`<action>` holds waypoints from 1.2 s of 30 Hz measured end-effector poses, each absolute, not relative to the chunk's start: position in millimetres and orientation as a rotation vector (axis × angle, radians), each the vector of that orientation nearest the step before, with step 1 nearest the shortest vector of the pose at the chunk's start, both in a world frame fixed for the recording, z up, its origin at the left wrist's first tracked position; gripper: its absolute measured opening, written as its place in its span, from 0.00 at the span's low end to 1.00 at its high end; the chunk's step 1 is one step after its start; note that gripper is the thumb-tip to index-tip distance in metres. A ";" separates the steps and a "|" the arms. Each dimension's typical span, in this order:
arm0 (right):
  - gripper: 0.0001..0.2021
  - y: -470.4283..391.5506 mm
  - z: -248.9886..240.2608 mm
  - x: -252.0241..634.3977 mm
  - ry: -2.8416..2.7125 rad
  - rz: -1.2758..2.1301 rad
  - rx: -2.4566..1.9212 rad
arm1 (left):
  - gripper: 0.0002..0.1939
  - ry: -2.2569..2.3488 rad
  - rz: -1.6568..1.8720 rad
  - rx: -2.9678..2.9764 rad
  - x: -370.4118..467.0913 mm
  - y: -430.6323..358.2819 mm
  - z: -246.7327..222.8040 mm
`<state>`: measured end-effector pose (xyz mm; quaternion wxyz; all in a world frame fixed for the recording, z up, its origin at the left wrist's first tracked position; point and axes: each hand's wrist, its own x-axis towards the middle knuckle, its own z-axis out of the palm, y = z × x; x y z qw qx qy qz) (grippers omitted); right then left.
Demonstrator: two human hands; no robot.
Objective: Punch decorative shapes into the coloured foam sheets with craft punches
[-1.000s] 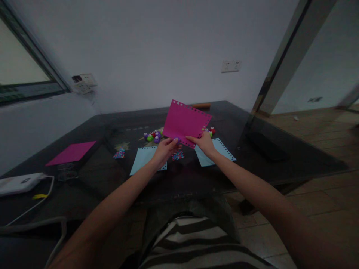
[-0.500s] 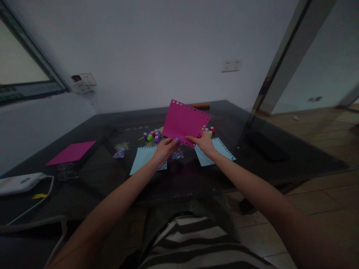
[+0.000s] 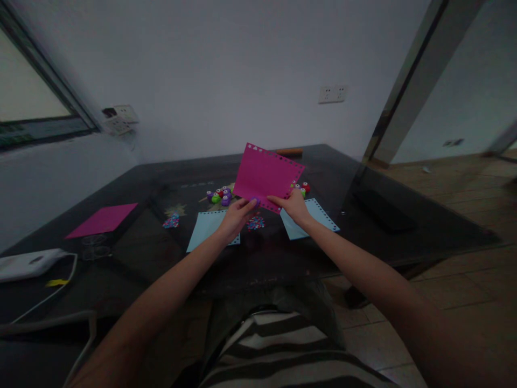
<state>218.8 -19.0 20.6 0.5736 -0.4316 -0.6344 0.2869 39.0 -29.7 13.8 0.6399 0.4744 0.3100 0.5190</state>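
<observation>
A pink sheet of paper (image 3: 266, 175) is held up and tilted over the table, with small shapes punched along its top, right and lower edges. My right hand (image 3: 295, 207) grips its lower right corner, thumb on the face. At the lower edge, my left hand (image 3: 234, 218) is closed on a small purple craft punch (image 3: 255, 202), mostly hidden by the fingers. Below lie two light blue sheets with punched edges, a left one (image 3: 204, 229) and a right one (image 3: 302, 222). Between them is a pile of colourful paper bits (image 3: 256, 222).
Several colourful punches (image 3: 225, 199) stand behind my left hand, more (image 3: 306, 187) beyond my right. Left on the dark table (image 3: 141, 258) are another pink sheet (image 3: 103, 220), paper bits (image 3: 171, 221), a clear round container (image 3: 96, 248) and a white power strip (image 3: 32, 265). A black flat object (image 3: 383, 211) lies right.
</observation>
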 end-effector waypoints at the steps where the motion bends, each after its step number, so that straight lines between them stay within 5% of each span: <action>1: 0.13 -19.2 20.8 218.8 -1.490 0.666 -1.016 | 0.12 0.705 1.184 1.083 38.9 -29.6 13.6; 36: 0.17 -17.4 17.0 217.7 -1.452 0.752 -0.960 | 0.13 0.777 1.180 1.106 36.4 -27.9 12.0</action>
